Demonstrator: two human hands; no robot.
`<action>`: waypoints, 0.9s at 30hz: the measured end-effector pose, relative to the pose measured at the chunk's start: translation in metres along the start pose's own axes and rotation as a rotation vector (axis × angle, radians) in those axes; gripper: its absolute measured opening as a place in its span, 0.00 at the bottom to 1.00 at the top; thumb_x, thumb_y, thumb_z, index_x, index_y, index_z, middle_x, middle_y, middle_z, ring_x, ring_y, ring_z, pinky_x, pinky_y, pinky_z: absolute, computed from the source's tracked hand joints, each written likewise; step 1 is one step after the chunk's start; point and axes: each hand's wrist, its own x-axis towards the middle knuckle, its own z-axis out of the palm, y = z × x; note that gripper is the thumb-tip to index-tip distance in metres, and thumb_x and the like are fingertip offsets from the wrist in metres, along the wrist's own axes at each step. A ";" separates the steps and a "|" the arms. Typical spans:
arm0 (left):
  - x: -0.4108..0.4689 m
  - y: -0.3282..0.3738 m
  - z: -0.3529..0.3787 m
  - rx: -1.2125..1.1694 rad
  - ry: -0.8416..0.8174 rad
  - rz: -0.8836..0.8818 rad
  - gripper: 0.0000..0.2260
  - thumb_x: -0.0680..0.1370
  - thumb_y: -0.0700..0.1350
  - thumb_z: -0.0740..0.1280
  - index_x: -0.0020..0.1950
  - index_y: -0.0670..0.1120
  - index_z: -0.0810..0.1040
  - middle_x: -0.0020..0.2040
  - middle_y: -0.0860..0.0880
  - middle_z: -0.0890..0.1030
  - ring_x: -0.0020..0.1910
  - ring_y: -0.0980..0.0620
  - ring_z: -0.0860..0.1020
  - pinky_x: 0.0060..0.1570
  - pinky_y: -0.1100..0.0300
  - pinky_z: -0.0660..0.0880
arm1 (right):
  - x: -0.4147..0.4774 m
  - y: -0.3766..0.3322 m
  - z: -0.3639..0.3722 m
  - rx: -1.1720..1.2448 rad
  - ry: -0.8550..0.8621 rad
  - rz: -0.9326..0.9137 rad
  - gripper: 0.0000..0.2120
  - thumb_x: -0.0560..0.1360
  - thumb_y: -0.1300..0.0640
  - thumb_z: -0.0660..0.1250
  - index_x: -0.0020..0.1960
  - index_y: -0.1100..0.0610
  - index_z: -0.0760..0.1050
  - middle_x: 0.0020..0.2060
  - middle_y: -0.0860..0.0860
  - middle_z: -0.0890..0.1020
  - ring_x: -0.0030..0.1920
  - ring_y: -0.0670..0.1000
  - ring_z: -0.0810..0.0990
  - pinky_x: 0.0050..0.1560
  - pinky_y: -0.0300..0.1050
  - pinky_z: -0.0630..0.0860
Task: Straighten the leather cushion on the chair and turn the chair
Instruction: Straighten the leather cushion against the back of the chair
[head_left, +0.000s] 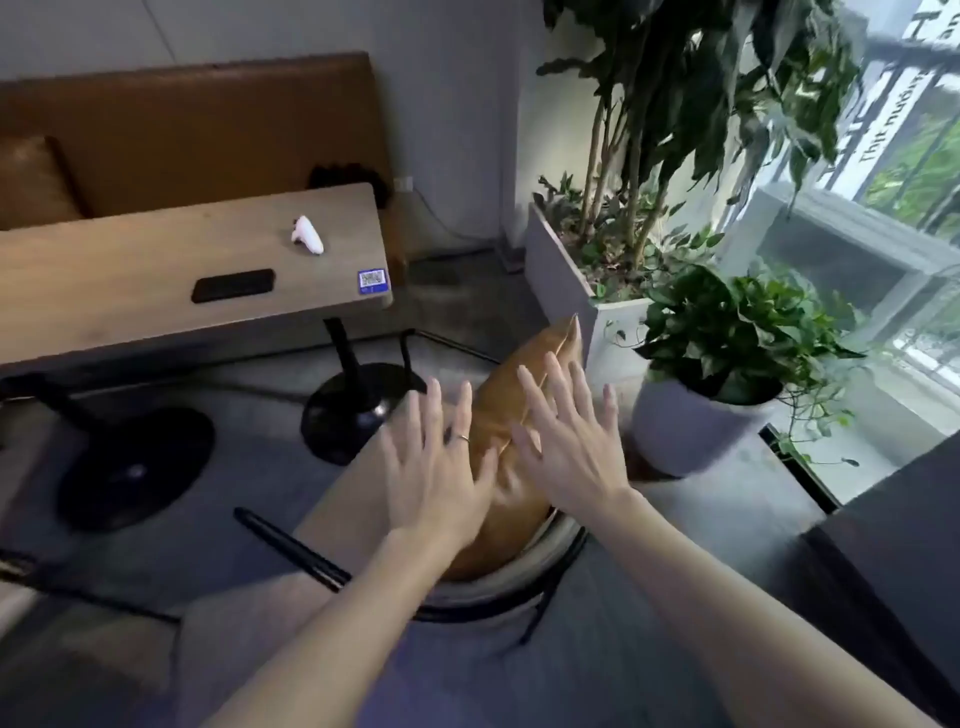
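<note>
A tan leather cushion (511, 415) stands on edge on the chair (498, 587), tilted, its top corner pointing up toward the planters. The chair shows a pale round seat with a black metal rim and a beige padded part to the left. My left hand (436, 467) is spread flat over the cushion's left face, a ring on one finger. My right hand (566, 436) is spread over its right face, fingers apart. Neither hand grips the cushion. The cushion's lower half is hidden behind my hands.
A wooden table (130, 291) on black pedestal bases stands to the left, with a black phone (232, 285) and a white controller (307, 236) on it. A brown sofa (197, 135) is behind. A white potted plant (727, 405) and a tall planter (571, 280) crowd the right.
</note>
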 end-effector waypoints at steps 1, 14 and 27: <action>-0.005 0.002 0.012 0.000 -0.086 -0.038 0.34 0.81 0.65 0.49 0.81 0.56 0.36 0.83 0.46 0.39 0.81 0.45 0.39 0.76 0.37 0.46 | -0.004 0.003 0.009 0.006 -0.039 0.005 0.32 0.81 0.37 0.47 0.82 0.48 0.56 0.83 0.55 0.57 0.83 0.61 0.53 0.77 0.71 0.50; -0.030 0.006 0.088 -0.198 0.146 -0.183 0.27 0.80 0.61 0.52 0.77 0.54 0.69 0.77 0.48 0.69 0.75 0.45 0.67 0.66 0.40 0.65 | -0.021 0.015 0.097 0.273 -0.056 0.109 0.29 0.82 0.35 0.42 0.82 0.39 0.50 0.84 0.45 0.49 0.84 0.53 0.43 0.81 0.62 0.47; -0.066 0.031 0.088 -1.132 0.139 -1.145 0.49 0.65 0.73 0.71 0.80 0.62 0.52 0.82 0.51 0.49 0.73 0.42 0.67 0.66 0.38 0.70 | -0.027 0.059 0.114 0.676 -0.175 0.740 0.31 0.79 0.57 0.57 0.80 0.40 0.58 0.82 0.52 0.59 0.78 0.61 0.63 0.73 0.64 0.61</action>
